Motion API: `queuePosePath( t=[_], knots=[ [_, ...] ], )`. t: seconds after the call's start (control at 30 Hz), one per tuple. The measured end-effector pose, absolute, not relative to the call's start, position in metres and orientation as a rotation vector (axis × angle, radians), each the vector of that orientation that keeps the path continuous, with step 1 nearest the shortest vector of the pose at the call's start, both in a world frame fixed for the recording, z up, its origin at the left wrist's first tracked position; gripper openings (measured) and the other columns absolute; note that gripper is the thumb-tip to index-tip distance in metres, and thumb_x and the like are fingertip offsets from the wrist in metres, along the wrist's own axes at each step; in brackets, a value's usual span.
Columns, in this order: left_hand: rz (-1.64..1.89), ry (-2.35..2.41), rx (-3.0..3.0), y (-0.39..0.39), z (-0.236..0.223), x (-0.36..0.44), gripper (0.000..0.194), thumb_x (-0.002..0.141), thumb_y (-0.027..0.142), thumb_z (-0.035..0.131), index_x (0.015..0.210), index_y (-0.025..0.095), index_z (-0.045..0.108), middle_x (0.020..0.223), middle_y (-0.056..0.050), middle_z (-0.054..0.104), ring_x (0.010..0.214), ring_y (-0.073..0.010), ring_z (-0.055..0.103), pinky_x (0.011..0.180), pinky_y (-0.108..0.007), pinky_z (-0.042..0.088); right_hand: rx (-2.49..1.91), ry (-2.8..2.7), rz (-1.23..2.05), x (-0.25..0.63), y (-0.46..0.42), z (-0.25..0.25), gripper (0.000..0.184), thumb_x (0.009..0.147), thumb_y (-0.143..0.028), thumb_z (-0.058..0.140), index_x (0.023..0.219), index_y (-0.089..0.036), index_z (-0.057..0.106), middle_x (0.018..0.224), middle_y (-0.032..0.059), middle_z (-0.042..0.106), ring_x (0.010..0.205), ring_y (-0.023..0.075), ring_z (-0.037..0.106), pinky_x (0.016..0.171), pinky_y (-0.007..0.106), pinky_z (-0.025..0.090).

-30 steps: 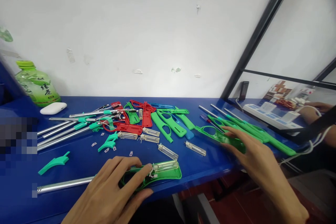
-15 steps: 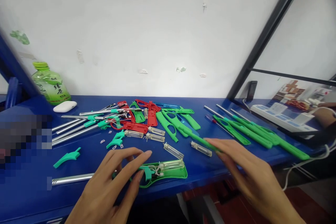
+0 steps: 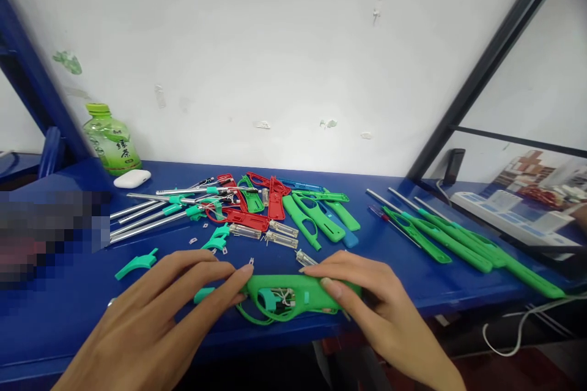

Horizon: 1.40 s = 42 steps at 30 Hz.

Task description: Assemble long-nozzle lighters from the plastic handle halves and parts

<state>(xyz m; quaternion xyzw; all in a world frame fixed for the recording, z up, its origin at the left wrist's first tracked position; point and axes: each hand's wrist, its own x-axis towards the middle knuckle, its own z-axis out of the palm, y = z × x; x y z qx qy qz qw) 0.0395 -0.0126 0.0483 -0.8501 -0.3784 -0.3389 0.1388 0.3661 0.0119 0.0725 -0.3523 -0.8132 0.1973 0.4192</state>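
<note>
In the head view, a green lighter shell half (image 3: 293,283) lies over its partly filled counterpart at the table's front edge. A teal trigger (image 3: 268,300) and white wires (image 3: 287,297) show through the opening of the upper half. My right hand (image 3: 380,299) is closed on the right end of the upper half, thumb on its face. My left hand (image 3: 169,311) pinches the left end, where the fingers hide the neck. The two halves look slightly out of line. Clear fuel tanks (image 3: 281,239) and a loose teal trigger (image 3: 136,264) lie just beyond.
Silver lighter tubes (image 3: 151,220) lie at left, near a green drink bottle (image 3: 112,142) and white earbud case (image 3: 132,179). Red shell halves (image 3: 243,220) are piled mid-table. Green lighters (image 3: 463,244) and a screwdriver (image 3: 378,214) lie at right, before a power strip (image 3: 499,217).
My right hand has brought the green shell half left and down onto the filled half, covering the fuel tank inside. My left hand stays by the neck end. The view has shifted slightly.
</note>
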Motion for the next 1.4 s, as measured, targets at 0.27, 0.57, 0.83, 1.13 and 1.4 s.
queuePosePath(
  t=[0.27,0.57,0.83,1.13,1.4],
  knots=[
    [-0.984,-1.053,-2.434,0.007,0.054,0.045,0.030,0.115,0.027,0.050,0.136,0.028,0.072,0.117,-0.001,0.077,0.115,-0.0197,0.064,0.098,-0.027,0.054,-0.993,-2.167,0.039,0.373,0.009,0.060,0.032,0.114,-0.043,0.060,0.143,-0.037,0.071,0.127,0.0031,0.075,0.108,0.0169,0.078,0.092,0.025,0.064],
    [-0.975,-1.006,-2.370,0.008,0.066,0.059,0.035,0.119,0.037,0.044,0.113,0.026,0.076,0.098,0.005,0.079,0.097,-0.0168,0.066,0.090,-0.024,0.052,-0.951,-2.226,-0.259,0.373,0.002,0.057,0.041,0.117,-0.049,0.051,0.149,-0.028,0.066,0.124,0.0027,0.079,0.111,0.0145,0.079,0.101,0.022,0.062],
    [-1.023,-1.147,-2.323,0.004,0.061,0.058,0.032,0.115,0.047,0.052,0.111,0.033,0.080,0.102,0.007,0.080,0.094,-0.0136,0.072,0.080,-0.025,0.053,-0.956,-2.282,-0.306,0.367,0.003,0.060,0.037,0.117,-0.052,0.047,0.136,-0.031,0.070,0.114,-0.0025,0.083,0.103,0.0199,0.080,0.101,0.039,0.063],
    [-0.976,-1.248,-2.393,0.004,0.062,0.058,0.044,0.115,0.052,0.047,0.105,0.032,0.086,0.096,0.001,0.081,0.082,-0.0148,0.074,0.076,-0.026,0.058,-0.940,-2.286,-0.322,0.366,0.004,0.055,0.039,0.118,-0.050,0.045,0.137,-0.031,0.072,0.116,-0.0028,0.084,0.104,0.0200,0.080,0.099,0.040,0.063],
    [-0.994,-1.222,-2.395,0.003,0.061,0.056,0.043,0.115,0.049,0.048,0.104,0.032,0.086,0.094,0.001,0.080,0.080,-0.0139,0.074,0.074,-0.024,0.059,-0.971,-2.313,-0.296,0.366,0.002,0.056,0.042,0.119,-0.048,0.041,0.137,-0.029,0.073,0.117,0.0019,0.084,0.104,0.0221,0.080,0.100,0.042,0.064]
  ],
)
